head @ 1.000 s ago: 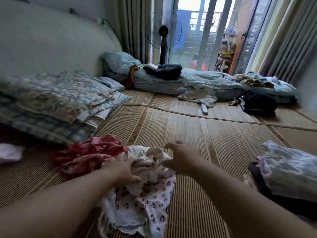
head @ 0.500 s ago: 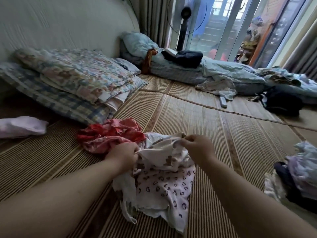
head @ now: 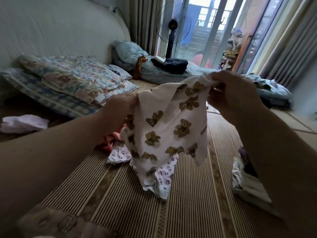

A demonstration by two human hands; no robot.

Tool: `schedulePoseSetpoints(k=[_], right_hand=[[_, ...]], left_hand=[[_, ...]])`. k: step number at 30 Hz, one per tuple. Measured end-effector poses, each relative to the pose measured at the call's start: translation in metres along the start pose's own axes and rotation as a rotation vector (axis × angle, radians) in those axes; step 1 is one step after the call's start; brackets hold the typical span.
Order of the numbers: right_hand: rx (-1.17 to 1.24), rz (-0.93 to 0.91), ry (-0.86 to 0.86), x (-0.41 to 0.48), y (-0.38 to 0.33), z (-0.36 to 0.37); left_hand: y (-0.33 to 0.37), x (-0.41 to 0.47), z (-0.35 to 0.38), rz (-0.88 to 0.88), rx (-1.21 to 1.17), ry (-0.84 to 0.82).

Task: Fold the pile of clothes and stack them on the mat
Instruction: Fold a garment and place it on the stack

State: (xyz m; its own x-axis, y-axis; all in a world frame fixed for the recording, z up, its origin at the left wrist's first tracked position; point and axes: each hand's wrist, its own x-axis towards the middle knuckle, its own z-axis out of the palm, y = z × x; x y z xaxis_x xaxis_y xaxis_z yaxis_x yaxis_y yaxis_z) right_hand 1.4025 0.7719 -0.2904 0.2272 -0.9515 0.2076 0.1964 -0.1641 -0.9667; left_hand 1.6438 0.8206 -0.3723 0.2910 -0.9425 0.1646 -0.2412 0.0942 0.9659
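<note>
A: Start at the floor. What's nearest?

B: The brown-and-cream striped woven mat (head: 188, 203). On it, just ahead, lies a crumpled white garment with purple heart outlines (head: 163, 179).

A: And the piece being worked on?

B: A white cotton garment printed with brown teddy bears (head: 171, 127). Half a second ago it sat bunched on the heap with both hands closing on it. Now it is lifted and hangs open above the heart-print piece.

A: So what does that mean for the job?

B: I'd say one item has been singled out and is being spread. The fold itself is not yet begun.

A: The grips?

B: The left hand (head: 120, 109) is clamped on the upper left edge, fingertips hidden behind the cloth. The right hand (head: 229, 93) pinches the top corner between thumb and curled fingers, and it sits higher.

A: Which way does it point?

B: The long axis runs top to bottom. The top edge slopes up toward the right hand, and the hem points down at the mat. Whether the hem touches the heap, I cannot tell.

A: Further out?

B: A crumpled red-pink garment (head: 108, 143) lies beside the heap, and a stack of folded pale clothes (head: 247, 182) sits at right. Beyond are folded floral quilts (head: 77, 78), then a black standing fan (head: 172, 31).
</note>
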Motion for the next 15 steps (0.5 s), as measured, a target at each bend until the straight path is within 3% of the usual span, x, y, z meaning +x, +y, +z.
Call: schedulePoseSetpoints(k=[4, 6, 10, 12, 15], right_hand=[[-0.066, 0.099, -0.067, -0.039, -0.003, -0.001], [-0.081, 0.156, -0.125, -0.059, -0.001, 0.0], [-0.253, 0.156, -0.102, -0.09, 0.011, -0.019], [-0.427, 0.087, 0.008, -0.101, 0.014, -0.04], [-0.502, 0.047, 0.16, -0.109, 0.016, -0.073]], left_hand=[[0.012, -0.044, 0.027, -0.064, -0.064, -0.497], [-0.002, -0.063, 0.051, -0.07, 0.008, -0.628], [-0.028, -0.096, 0.096, 0.037, 0.252, -0.494], [-0.033, -0.105, 0.099, 0.036, 0.107, -0.515], [-0.031, -0.106, 0.087, -0.11, -0.126, -0.508]])
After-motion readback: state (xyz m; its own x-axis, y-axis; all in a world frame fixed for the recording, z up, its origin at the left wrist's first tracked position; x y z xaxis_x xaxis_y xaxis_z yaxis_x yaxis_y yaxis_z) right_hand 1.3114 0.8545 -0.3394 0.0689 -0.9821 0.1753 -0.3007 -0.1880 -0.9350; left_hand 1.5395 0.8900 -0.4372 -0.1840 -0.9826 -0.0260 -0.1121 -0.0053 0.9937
